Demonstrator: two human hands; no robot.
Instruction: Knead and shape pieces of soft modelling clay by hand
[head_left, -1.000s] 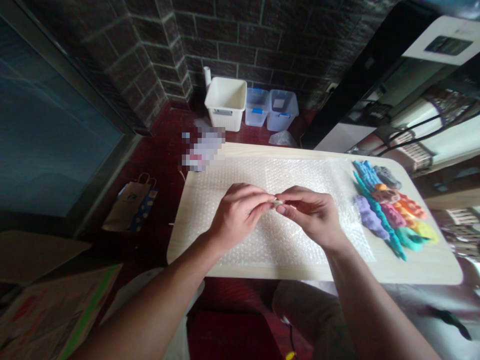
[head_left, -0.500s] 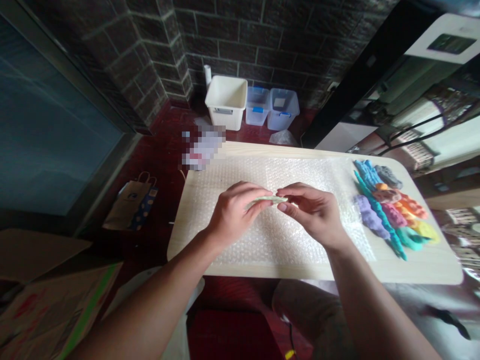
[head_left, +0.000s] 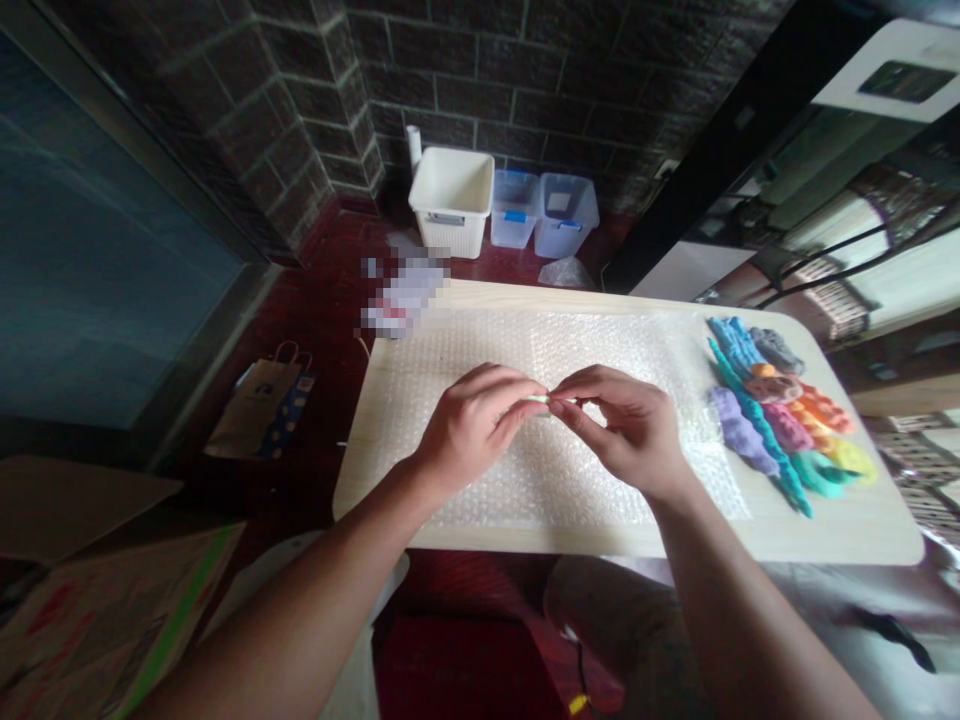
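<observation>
Pinching a small pale green strip [head_left: 537, 399] between thumb and fingers, the left hand [head_left: 469, 418] meets the right hand [head_left: 634, 425], whose closed fingertips grip the strip's right end. The strip is above the bubble wrap [head_left: 600, 495] on the table [head_left: 847, 535], its visible part lying roughly level, long axis running from one hand to the other; fingers cover much of it, so its full shape and which end is which cannot be told. On the table to the right, just beside the wrap, a long teal twisted strand [head_left: 761, 430] slants between a lilac bundle [head_left: 742, 430] and other coloured bundles [head_left: 806, 415].
</observation>
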